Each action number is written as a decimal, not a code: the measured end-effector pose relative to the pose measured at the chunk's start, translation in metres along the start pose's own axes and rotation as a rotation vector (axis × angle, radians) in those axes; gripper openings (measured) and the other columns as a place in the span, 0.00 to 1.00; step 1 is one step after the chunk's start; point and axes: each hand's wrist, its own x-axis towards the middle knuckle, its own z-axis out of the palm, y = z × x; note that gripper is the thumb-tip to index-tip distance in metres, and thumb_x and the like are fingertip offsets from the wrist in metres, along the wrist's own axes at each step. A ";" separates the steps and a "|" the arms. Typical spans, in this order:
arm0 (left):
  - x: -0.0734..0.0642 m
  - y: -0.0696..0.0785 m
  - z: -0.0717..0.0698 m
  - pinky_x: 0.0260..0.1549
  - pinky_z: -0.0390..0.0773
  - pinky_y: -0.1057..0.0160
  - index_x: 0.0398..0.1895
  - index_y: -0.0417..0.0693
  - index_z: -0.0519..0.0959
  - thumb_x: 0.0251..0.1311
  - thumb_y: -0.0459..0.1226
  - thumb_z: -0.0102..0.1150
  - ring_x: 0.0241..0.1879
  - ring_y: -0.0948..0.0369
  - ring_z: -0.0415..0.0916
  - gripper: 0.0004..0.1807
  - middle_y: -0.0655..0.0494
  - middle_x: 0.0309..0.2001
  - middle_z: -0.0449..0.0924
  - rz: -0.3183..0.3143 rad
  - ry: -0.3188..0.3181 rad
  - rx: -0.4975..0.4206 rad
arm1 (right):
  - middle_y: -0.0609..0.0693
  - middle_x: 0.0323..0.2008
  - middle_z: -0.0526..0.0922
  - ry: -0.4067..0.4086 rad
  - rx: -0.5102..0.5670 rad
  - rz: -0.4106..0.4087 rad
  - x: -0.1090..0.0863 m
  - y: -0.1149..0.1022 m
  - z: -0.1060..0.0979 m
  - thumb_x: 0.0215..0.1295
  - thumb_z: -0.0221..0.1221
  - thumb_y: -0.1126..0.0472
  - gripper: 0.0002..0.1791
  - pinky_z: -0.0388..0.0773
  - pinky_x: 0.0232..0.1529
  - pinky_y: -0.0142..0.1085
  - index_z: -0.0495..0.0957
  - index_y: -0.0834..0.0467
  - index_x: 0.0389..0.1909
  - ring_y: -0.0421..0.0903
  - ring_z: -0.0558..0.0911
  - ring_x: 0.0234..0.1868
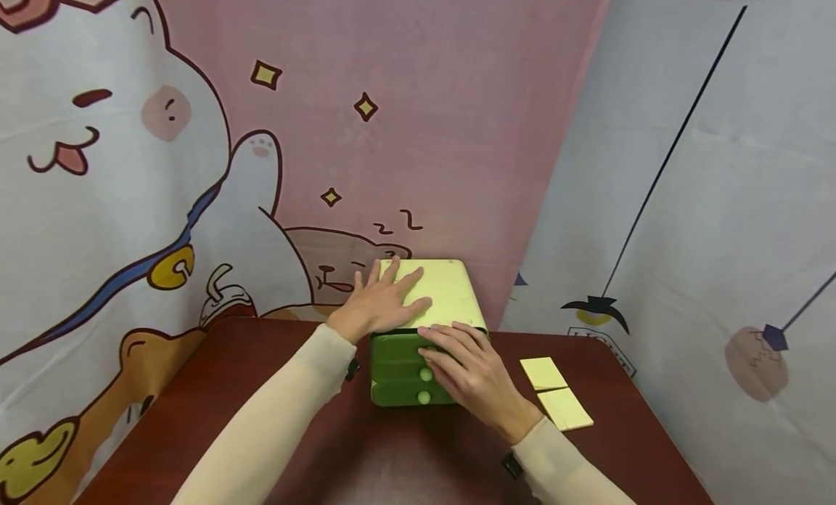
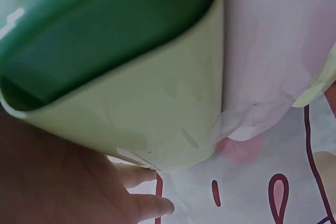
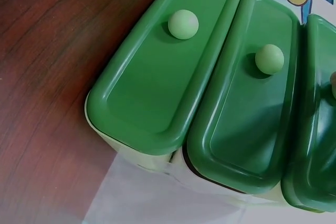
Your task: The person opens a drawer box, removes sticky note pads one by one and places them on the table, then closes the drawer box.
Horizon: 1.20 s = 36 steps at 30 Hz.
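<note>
A small drawer box with a pale yellow-green top point(image 1: 451, 284) and three green drawers stands on the table. My left hand point(image 1: 382, 302) lies on that top with its fingers spread. At the front, my right hand point(image 1: 473, 371) has its fingertips at the top drawer's knob, which they mostly hide, and seems to pinch it. The top drawer point(image 2: 121, 30) juts a little out of its cream casing in the left wrist view. Below it, the middle drawer point(image 3: 241, 124) and bottom drawer point(image 3: 152, 77) look shut, each with a round pale green knob.
Two yellow square note pads point(image 1: 544, 373) lie to the right of the box on the dark red-brown table point(image 1: 261, 389). Behind the table hangs a cloth point(image 1: 457, 128) printed with cartoon animals. The table's right edge slopes down past the pads.
</note>
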 end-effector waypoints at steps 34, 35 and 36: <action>-0.007 0.007 0.000 0.92 0.32 0.20 0.99 0.71 0.51 0.85 0.75 0.40 0.97 0.33 0.28 0.48 0.43 0.99 0.33 -0.013 0.007 0.007 | 0.55 0.73 0.89 -0.041 -0.042 0.068 -0.001 0.008 0.010 0.64 0.86 0.61 0.26 0.87 0.70 0.54 0.93 0.56 0.62 0.56 0.89 0.70; -0.007 0.007 0.001 0.92 0.32 0.20 0.99 0.71 0.51 0.85 0.75 0.40 0.97 0.33 0.27 0.48 0.43 0.99 0.33 -0.012 0.009 0.008 | 0.55 0.73 0.89 -0.043 -0.044 0.069 -0.001 0.008 0.010 0.64 0.86 0.61 0.26 0.87 0.70 0.54 0.93 0.55 0.62 0.56 0.89 0.70; -0.007 0.007 0.002 0.92 0.32 0.20 0.99 0.72 0.51 0.85 0.75 0.40 0.97 0.33 0.27 0.48 0.43 0.99 0.33 -0.010 0.010 0.005 | 0.55 0.73 0.89 -0.045 -0.045 0.072 -0.001 0.007 0.010 0.63 0.86 0.61 0.26 0.87 0.70 0.54 0.93 0.55 0.62 0.56 0.89 0.70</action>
